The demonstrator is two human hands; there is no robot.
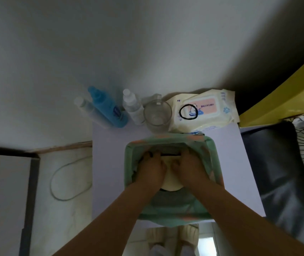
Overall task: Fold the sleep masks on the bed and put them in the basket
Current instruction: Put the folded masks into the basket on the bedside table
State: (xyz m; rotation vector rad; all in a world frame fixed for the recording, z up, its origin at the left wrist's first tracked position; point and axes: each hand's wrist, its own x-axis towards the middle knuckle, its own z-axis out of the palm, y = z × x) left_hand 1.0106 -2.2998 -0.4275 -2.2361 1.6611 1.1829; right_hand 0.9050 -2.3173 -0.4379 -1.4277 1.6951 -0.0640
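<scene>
Two bare forearms enter from the bottom edge and converge inside the square mint-green fabric basket (129,163) on a pale lilac tabletop (106,163). Left hand (150,169) presses palm-down on a cream, rounded sleep mask (169,183) lying in the basket; fingers together and flat. Right hand (191,166) lies just beside it on the same mask, fingers likewise closed and flat. A thin black strap (170,154) runs between the fingertips, probably the mask's band; blur prevents certainty. Behind the basket, left to right: blue plastic bottle (108,109), small clear bottle (132,106), clear glass cup (156,115), cream wet-wipes pack (214,111).
</scene>
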